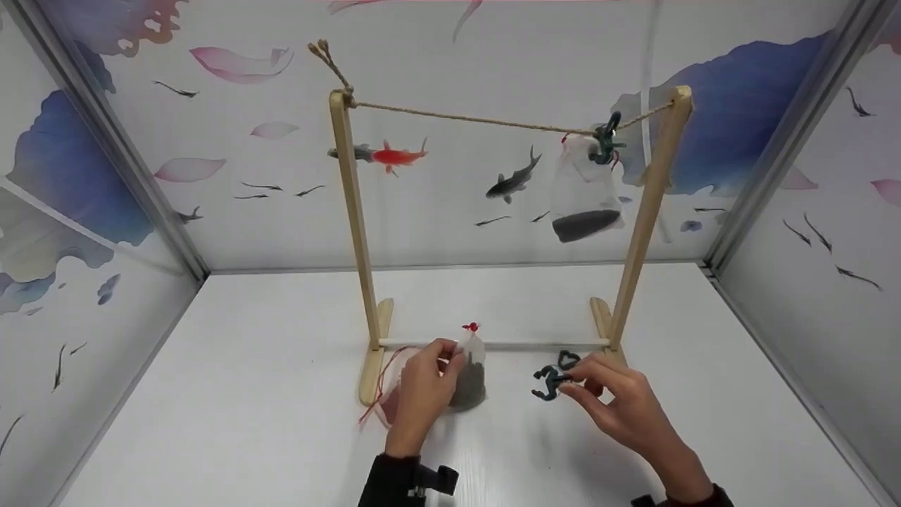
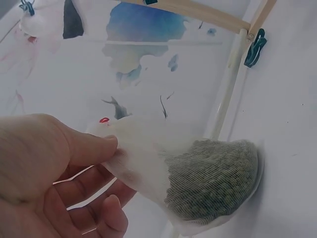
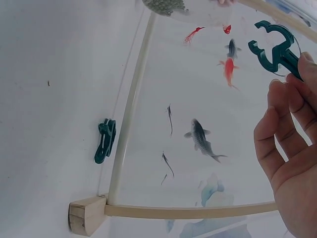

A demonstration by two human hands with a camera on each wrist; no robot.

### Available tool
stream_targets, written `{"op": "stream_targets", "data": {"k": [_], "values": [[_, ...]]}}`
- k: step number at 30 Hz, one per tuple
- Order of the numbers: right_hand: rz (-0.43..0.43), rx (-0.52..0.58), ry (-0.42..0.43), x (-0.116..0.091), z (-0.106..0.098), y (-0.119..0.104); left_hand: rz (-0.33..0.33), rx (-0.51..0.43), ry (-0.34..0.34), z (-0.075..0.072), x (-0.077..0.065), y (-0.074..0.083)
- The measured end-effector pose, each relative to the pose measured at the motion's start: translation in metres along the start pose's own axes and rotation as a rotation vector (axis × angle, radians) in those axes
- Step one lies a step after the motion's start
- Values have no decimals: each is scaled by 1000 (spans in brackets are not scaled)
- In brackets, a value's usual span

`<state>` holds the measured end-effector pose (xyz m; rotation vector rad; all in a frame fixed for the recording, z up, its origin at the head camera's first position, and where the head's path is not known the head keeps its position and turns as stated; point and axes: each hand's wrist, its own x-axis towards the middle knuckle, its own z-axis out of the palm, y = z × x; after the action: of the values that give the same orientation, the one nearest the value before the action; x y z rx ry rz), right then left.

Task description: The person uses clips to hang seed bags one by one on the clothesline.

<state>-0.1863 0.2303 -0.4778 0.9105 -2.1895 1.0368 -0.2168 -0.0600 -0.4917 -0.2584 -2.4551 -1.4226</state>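
Note:
My left hand pinches a sheer white bag by its upper part, between thumb and fingers. Small greenish grains fill the bag's lower end, and a red bead sits at its top. My right hand pinches the handles of a dark green plastic clip, whose curved jaws stand apart. Just beyond that hand, a second green clip lies on the table beside the white crossbar. A bag with reddish contents and red cords lies partly hidden behind my left hand.
A wooden frame stands ahead, with a twine line strung between its posts. Near the right post, a green clip holds a sheer bag with dark contents on the twine. Printed panels enclose the white table.

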Motion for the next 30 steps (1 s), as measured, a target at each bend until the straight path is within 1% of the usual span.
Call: {"op": "stream_targets", "data": {"k": [5, 8, 13, 14, 17, 20, 23, 25, 28, 30], "values": [[21, -4, -23, 1, -2, -1, 46, -29, 4, -1, 1, 4], [14, -8, -13, 1, 0, -1, 81, -80, 12, -1, 2, 7], [-1, -4, 12, -1, 1, -1, 160, -183, 50, 0, 2, 9], [7, 1, 11, -2, 0, -2, 173, -195, 55, 0, 1, 10], [31, 17, 14, -5, -3, -4, 195, -223, 50, -2, -2, 15], [46, 20, 22, -3, -8, -7, 206, -224, 38, -5, -3, 23], [11, 15, 41, 7, -14, -11, 225, -220, 29, -10, 0, 35], [-46, 7, 50, 19, -20, -13, 247, -224, 32, -13, 5, 46], [-136, -5, 49, 44, -34, -18, 288, -237, 53, -19, 17, 64], [-179, -18, 54, 64, -45, -21, 306, -252, 64, -25, 27, 77]]}}
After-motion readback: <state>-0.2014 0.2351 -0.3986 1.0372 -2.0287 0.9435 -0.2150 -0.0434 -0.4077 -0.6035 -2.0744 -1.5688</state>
